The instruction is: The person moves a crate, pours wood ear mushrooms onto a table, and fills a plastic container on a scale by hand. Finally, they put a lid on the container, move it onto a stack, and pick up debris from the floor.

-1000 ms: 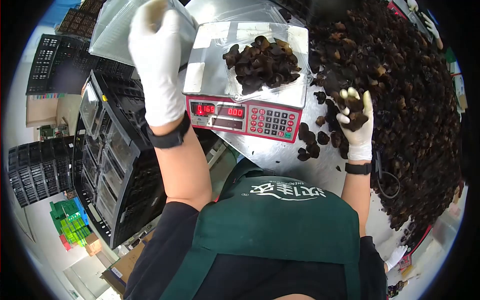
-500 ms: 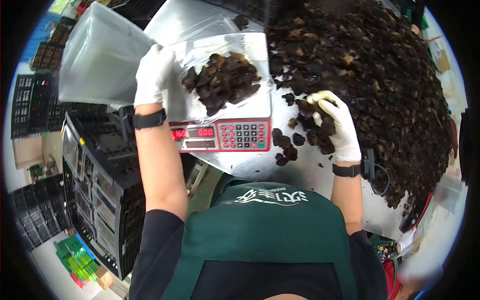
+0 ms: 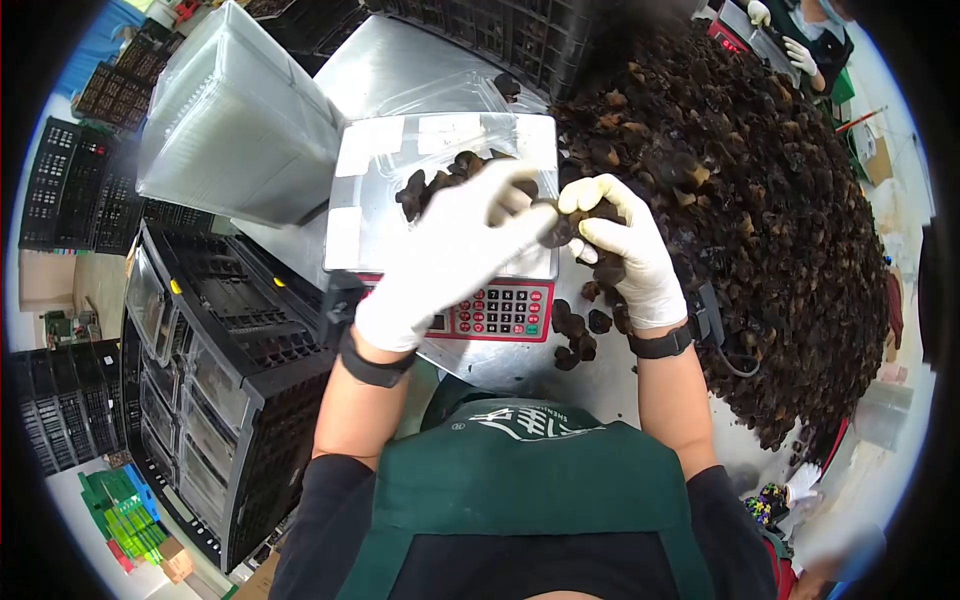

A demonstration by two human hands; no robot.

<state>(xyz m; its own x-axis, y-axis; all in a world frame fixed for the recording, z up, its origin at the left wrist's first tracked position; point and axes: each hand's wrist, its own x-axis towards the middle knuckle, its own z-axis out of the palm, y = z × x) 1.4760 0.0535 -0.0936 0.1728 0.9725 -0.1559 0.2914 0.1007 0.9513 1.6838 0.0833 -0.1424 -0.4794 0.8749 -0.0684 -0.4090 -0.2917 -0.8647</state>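
My left hand (image 3: 440, 250), in a white glove, reaches across the scale (image 3: 345, 225) with its fingers apart and slightly blurred. One of its fingertips meets dark pieces that look like wood ear mushrooms (image 3: 562, 228), pinched in my gloved right hand (image 3: 640, 255). More of these mushrooms (image 3: 425, 190) lie on the scale's platform, partly hidden behind my left hand. That hand and wrist also cover the display and part of the red keypad panel (image 3: 500, 312). Several loose mushrooms (image 3: 572, 335) sit on the metal table, below my right hand.
A large mushroom heap (image 3: 760, 220) covers the right side of the metal table (image 3: 480, 365). Stacked clear plastic trays (image 3: 240, 130) stand left of the scale. Black crates (image 3: 200, 300) are at the left, another crate (image 3: 500, 45) behind. Another person's gloved hand (image 3: 800, 55) shows top right.
My left hand has left the tray's side and swung right, over the scale toward my right hand. My right hand has lifted mushrooms from the table and moved left to the scale's edge.
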